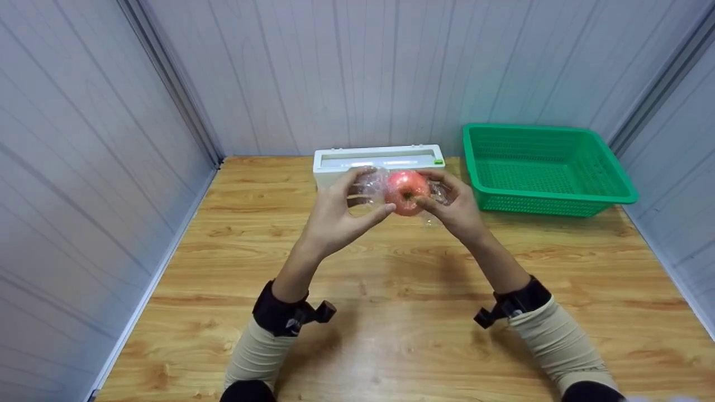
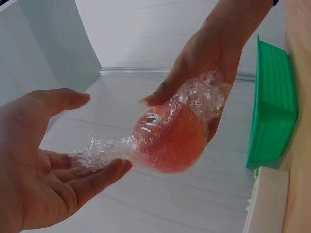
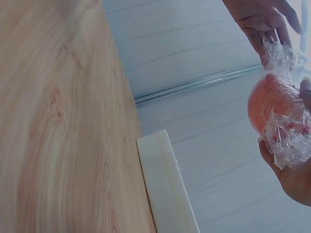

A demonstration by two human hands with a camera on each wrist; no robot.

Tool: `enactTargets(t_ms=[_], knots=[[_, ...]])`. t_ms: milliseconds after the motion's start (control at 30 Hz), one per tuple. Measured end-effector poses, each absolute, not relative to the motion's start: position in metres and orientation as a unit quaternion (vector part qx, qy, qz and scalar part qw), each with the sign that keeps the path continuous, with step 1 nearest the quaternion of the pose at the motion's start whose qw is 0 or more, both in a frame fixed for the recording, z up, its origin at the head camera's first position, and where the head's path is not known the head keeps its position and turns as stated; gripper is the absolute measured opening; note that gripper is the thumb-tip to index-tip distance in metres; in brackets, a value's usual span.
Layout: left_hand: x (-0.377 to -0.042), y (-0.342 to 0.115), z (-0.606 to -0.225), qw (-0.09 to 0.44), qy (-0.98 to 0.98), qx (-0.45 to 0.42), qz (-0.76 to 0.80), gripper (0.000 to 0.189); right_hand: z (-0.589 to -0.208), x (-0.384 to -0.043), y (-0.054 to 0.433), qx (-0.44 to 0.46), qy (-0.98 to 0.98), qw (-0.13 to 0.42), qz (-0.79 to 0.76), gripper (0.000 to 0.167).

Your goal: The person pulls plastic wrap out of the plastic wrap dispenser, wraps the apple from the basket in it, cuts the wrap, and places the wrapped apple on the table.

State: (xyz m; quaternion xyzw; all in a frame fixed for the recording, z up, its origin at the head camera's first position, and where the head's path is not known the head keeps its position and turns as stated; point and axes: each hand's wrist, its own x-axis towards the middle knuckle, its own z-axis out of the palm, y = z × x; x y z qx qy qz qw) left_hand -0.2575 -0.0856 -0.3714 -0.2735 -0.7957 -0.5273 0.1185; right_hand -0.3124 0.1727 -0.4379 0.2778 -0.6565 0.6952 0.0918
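A red apple (image 1: 406, 192) in clear plastic wrap (image 2: 206, 94) is held up above the table. My right hand (image 1: 455, 206) grips it from the right, thumb near the stem hollow and fingers behind. Bunched wrap sticks out on both sides of the apple. My left hand (image 1: 341, 215) is at the left side, its fingers extended under the loose wrap (image 2: 104, 153) and touching it. The left thumb stands apart from the fingers in the left wrist view. In the right wrist view the apple (image 3: 272, 104) shows between both hands, partly cut off by the frame edge.
Behind the hands a white cling film dispenser box (image 1: 385, 153) with a green tab stands against the back wall. To its right is a green plastic basket (image 1: 558, 204). The wooden table (image 1: 380, 335) is bounded by pale panel walls (image 1: 391, 72).
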Motion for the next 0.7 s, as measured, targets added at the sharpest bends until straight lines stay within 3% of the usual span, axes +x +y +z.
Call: enactTargets(t_ms=[233,367,500,700], knots=[[-0.26,-0.092,-0.37,0.139,-0.788,-0.276,-0.533,0.098,-0.433,-0.308,0.174,0.274,-0.643,0.072,0.711,0.051],[-0.273,-0.095,-0.376,0.102,-0.724,-0.315,-0.605,0.109,-0.432,-0.306,0.174,0.269,-0.608,0.046,0.746,0.06],[-0.283,-0.087,-0.388,0.076,-0.669,-0.356,-0.648,0.106,-0.431,-0.304,0.173,0.261,-0.556,0.007,0.789,0.066],[-0.28,-0.061,-0.402,0.146,-0.7,-0.405,-0.57,0.114,-0.43,-0.302,0.17,0.267,-0.507,-0.043,0.818,0.06]])
